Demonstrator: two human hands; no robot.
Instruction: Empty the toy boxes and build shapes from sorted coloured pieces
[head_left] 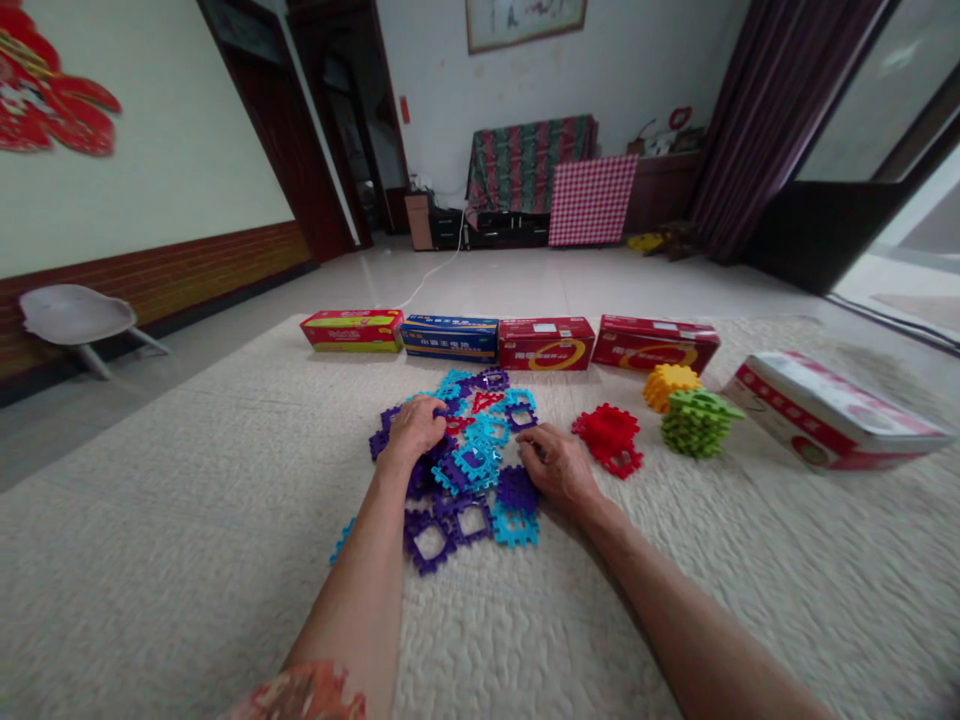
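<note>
A loose pile of interlocking plastic tiles lies on the mat, with purple tiles (427, 540), light blue tiles (476, 462) and a few red ones (486, 401) mixed together. My left hand (415, 430) reaches over the pile's left side, its fingers bent down among the tiles beside a purple one; what they grip is hidden. At the right edge of the pile, my right hand (561, 466) rests low with curled fingers, next to a dark purple stack (517, 490). Whether it pinches anything does not show. To its right sits a group of red tiles (609, 435).
Beyond the red group stand a yellow stack (670, 385) and a green stack (699, 422). Several boxes line the back of the mat (225, 500), including a blue box (450, 340); a white-and-red box (840, 410) lies at right. A white stool (79, 315) stands at far left.
</note>
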